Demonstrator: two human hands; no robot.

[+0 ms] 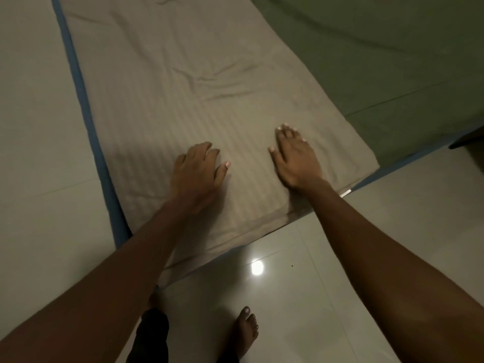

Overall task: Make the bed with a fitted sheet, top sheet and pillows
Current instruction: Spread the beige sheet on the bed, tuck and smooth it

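Observation:
A beige striped sheet (183, 82) lies spread over a narrow blue mattress (78, 82) on the floor, with a few wrinkles near its middle. My left hand (196, 171) rests palm down on the sheet near the mattress's near end, fingers apart. My right hand (296, 158) lies flat on the sheet a little to the right, fingers stretched forward. Neither hand holds anything. A green sheet (379, 61) covers a second surface along the right side of the mattress. No pillows are in view.
Glossy pale floor tiles (288, 284) surround the mattress, with a lamp's reflection near its end. My bare feet (246, 328) stand on the tiles just before the mattress end. A dark object (468, 140) shows at the right edge.

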